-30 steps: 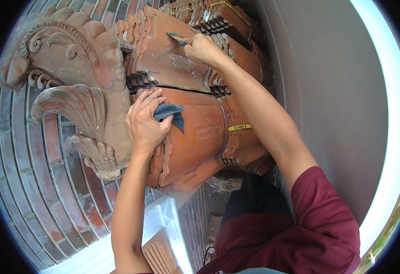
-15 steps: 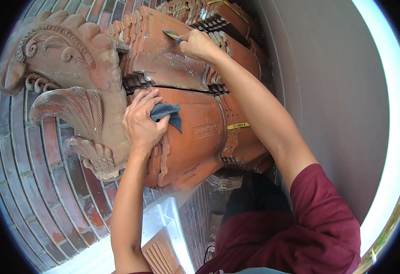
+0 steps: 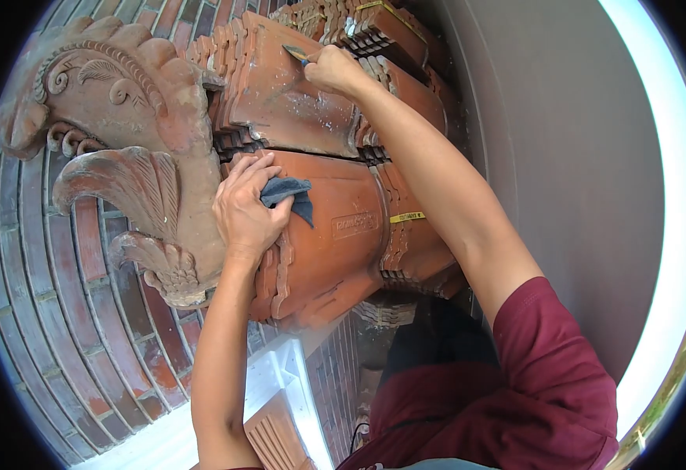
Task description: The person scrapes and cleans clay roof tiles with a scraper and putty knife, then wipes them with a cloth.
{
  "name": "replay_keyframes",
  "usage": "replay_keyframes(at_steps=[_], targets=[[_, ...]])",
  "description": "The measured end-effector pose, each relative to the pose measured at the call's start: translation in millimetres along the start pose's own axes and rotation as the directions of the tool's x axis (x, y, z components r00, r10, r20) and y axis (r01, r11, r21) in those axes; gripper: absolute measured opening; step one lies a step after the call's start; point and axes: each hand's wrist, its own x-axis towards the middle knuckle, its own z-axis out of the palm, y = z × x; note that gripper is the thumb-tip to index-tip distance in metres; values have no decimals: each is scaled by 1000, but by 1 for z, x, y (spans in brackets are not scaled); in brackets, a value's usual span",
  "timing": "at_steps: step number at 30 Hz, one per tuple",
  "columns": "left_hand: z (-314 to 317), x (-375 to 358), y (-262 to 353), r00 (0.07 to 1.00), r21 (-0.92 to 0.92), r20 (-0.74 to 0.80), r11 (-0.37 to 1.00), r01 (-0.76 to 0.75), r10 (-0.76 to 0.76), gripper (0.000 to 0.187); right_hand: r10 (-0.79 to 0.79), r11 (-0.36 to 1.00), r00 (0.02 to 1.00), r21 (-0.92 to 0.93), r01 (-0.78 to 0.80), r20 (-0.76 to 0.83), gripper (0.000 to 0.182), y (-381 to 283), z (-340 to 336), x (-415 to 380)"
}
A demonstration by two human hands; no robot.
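My right hand (image 3: 335, 70) is closed around the handle of a small scraper (image 3: 296, 54), its flat metal blade on the face of the upper terracotta roof tile (image 3: 280, 94). White specks and dark stains mark that tile. Lower down, my left hand (image 3: 250, 202) rests on the front tile of the lower stack (image 3: 335, 184), with a folded dark blue-grey cloth (image 3: 289, 196) gripped between thumb and fingers. Raised lettering shows on this lower tile. Part of the scraper's handle is hidden by my right fingers.
Ornate clay roof ornaments (image 3: 135, 102) stand left of the tiles, against a brick wall (image 3: 61, 313). More tile stacks (image 3: 382, 31) sit behind. A smooth grey-brown panel (image 3: 570, 172) runs along the right. Yellow strapping (image 3: 408, 217) crosses one stack.
The scraper and my right hand have shifted slightly upward on the upper tile. My left hand keeps its place with the cloth.
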Motion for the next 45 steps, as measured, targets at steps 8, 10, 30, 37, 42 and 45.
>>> replay_keyframes(at_steps=[8, 10, 30, 37, 42, 45], targets=[[-5, 1, 4, 1000, -6, 25, 1000, 15, -15, 33, 74, 974, 995, 218, -59, -64, 44, -2, 9, -10], [-4, 1, 3, 1000, -10, 18, 1000, 14, -13, 34, 74, 969, 992, 243, -46, -106, 44, 7, 25, 13], [-2, -3, -1, 1000, -9, 6, 1000, 22, -22, 33, -27, 993, 1000, 119, 27, 5, 41, 8, 21, -89], [-1, -2, -1, 1000, -8, 6, 1000, 17, -17, 33, -301, 928, 884, 102, 357, -358, 42, 21, 34, -140], [-2, -2, -1, 1000, -5, 10, 1000, 25, -25, 33, -475, 851, 766, -5, 525, -433, 43, -32, 25, -112], [-1, -2, -2, 1000, 2, -1, 1000, 17, -17, 34, -487, 873, 811, -171, 456, -325, 44, -50, 31, -88]])
